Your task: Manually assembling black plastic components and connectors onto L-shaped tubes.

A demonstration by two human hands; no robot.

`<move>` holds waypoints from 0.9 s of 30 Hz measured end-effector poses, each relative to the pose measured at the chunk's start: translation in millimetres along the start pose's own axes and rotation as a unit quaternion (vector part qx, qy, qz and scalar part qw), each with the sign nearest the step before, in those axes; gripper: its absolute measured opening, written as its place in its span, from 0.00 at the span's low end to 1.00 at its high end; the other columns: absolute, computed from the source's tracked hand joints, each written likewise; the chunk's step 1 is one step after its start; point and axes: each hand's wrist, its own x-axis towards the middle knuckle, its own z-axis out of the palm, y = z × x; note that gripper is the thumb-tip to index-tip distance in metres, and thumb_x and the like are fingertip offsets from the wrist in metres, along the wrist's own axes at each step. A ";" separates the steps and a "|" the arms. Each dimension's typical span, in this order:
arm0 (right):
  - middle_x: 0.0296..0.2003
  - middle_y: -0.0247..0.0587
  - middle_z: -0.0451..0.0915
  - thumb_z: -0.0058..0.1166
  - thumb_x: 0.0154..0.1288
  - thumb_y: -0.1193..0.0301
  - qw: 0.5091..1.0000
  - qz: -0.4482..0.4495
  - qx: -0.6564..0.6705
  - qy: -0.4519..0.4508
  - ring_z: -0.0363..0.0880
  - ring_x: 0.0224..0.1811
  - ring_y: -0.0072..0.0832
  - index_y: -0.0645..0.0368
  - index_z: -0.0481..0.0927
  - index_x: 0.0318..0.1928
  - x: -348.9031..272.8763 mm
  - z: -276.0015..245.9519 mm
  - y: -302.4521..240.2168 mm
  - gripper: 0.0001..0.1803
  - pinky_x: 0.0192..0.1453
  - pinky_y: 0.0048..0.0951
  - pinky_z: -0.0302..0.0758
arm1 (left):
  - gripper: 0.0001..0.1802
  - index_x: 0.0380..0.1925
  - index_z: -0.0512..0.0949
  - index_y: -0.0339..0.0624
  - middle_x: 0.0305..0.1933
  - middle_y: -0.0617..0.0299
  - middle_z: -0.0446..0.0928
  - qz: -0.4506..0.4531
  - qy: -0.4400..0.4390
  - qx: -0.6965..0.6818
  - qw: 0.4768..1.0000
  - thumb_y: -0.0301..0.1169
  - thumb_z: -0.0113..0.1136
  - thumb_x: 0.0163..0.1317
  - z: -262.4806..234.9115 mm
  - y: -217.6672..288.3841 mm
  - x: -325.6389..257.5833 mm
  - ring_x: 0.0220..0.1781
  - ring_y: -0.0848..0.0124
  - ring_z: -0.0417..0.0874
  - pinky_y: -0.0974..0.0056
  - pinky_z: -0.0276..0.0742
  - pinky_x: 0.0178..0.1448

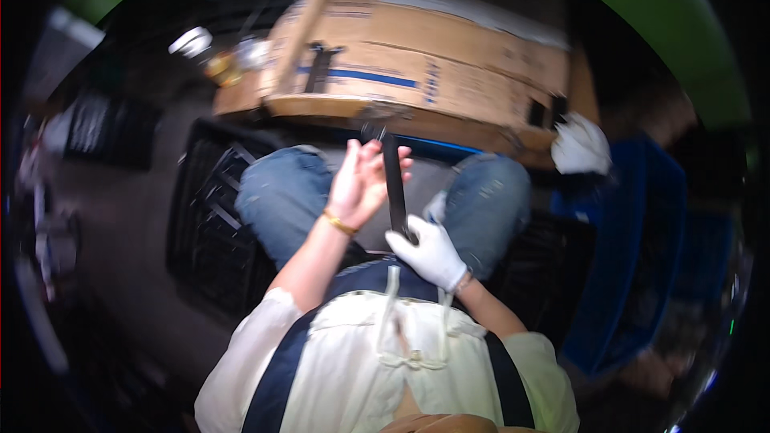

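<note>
A long narrow black bar stands at a slight tilt in front of my lap, its far end just short of the bench edge. That far end has a small forked or bracket-like piece, blurred by motion. My left hand, bare and wearing a gold-coloured bracelet, is curled round the bar's upper part, with fingertips showing on its right side. The near end of the bar is gripped by my right hand, in a white glove; its thumb reaches toward the left and its other fingers are partly hidden.
Printed cardboard covers the bench ahead. Dark parts lie on it at the left, and a dark piece at the right. A white cloth-like bundle hangs at its right corner. Blue crates stand right; a black crate holding parts stands left.
</note>
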 end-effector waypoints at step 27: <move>0.56 0.61 0.77 0.56 0.63 0.56 0.595 0.635 -0.033 0.491 0.77 0.59 0.50 0.70 0.74 0.56 -264.6 -71.1 424.9 0.31 0.61 0.41 0.75 | 0.17 0.54 0.77 0.43 0.40 0.66 0.80 -0.031 0.157 0.308 0.938 0.40 0.54 0.71 -45.1 29.8 29.0 0.37 0.76 0.79 0.72 0.77 0.43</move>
